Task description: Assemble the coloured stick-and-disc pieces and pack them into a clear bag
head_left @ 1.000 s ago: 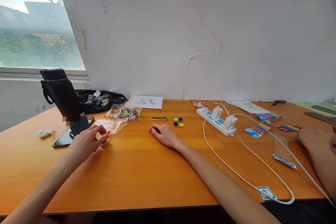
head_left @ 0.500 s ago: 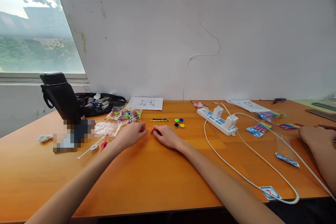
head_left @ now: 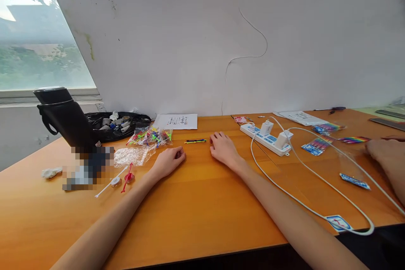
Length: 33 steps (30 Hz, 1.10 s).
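My left hand rests on the table with its fingers curled closed, and nothing shows in them. My right hand reaches forward with its fingers a little apart, bent down over the spot where several small coloured discs lay; it now hides them. Between the hands, a bit farther off, lie thin yellow and dark plastic sticks. Left of my left forearm are a red stick with a red round piece, and a white stick beside a white round piece.
A clear bag of coloured plastic parts lies behind my left hand. At left stand a black bottle and a black bag of rubbish. To the right are a power strip, looping white cables, rainbow-coloured packets and another person's hand.
My right hand has moved right and forward onto the small discs, its fingers spreading. My left hand stays curled, slightly right in view. The whole view has shifted a little.
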Each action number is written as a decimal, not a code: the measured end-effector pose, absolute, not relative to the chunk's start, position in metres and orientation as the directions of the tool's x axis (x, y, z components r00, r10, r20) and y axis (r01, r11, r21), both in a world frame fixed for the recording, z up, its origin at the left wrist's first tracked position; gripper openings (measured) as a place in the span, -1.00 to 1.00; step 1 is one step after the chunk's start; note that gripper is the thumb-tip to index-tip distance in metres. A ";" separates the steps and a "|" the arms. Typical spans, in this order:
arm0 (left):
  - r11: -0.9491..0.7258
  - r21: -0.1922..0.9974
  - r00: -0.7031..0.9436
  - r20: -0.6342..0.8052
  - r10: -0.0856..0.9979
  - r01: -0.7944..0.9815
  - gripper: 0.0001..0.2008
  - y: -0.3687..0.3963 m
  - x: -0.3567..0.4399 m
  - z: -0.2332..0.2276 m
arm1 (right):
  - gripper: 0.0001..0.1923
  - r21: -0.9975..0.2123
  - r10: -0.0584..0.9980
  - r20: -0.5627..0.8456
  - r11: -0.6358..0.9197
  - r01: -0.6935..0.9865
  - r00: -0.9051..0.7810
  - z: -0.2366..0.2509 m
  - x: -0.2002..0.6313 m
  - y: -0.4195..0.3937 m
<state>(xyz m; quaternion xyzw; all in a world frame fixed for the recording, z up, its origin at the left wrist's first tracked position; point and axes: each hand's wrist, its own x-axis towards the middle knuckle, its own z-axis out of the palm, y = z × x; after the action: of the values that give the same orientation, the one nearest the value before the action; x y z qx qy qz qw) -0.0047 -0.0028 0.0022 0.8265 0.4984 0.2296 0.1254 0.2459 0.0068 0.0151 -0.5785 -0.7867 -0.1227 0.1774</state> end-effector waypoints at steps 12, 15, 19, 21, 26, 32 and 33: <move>-0.497 0.699 0.430 0.291 0.854 0.514 -0.70 -0.015 0.009 0.003 | -0.80 -0.563 0.777 0.532 0.622 0.544 -0.338 0.000 0.210 0.000; -0.485 0.764 0.441 0.293 0.848 0.426 -0.66 -0.014 0.012 -0.001 | -0.84 -0.654 0.754 0.540 0.656 0.377 -0.374 -0.001 0.202 -0.005; -0.437 0.862 0.440 0.299 0.847 0.255 -0.69 -0.009 0.011 -0.005 | -0.88 -0.648 0.706 0.560 0.699 0.302 -0.433 0.000 0.198 -0.008; -0.414 0.888 0.427 0.302 0.853 0.200 -0.70 -0.007 0.011 -0.006 | -0.82 -0.610 0.693 0.570 0.717 0.338 -0.441 0.001 0.200 -0.006; -0.357 0.922 0.399 0.273 0.875 0.151 -0.70 -0.004 0.012 -0.006 | -0.74 -0.358 0.716 0.624 0.617 0.700 -0.312 -0.004 0.220 0.013; -0.362 0.917 0.401 0.271 0.875 0.171 -0.71 -0.010 0.014 -0.002 | -0.80 -0.211 0.793 0.539 0.453 0.866 -0.284 -0.013 0.240 0.027; -0.367 0.915 0.403 0.275 0.873 0.170 -0.72 -0.011 0.014 -0.001 | -0.80 -0.199 0.793 0.531 0.460 0.866 -0.299 -0.013 0.240 0.027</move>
<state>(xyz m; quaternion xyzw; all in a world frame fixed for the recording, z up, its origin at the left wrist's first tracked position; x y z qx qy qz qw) 0.0142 -0.0105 -0.0011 0.7186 0.3626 0.4084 0.4304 0.2401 0.0266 -0.0130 -0.5161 -0.8035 -0.0623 0.2901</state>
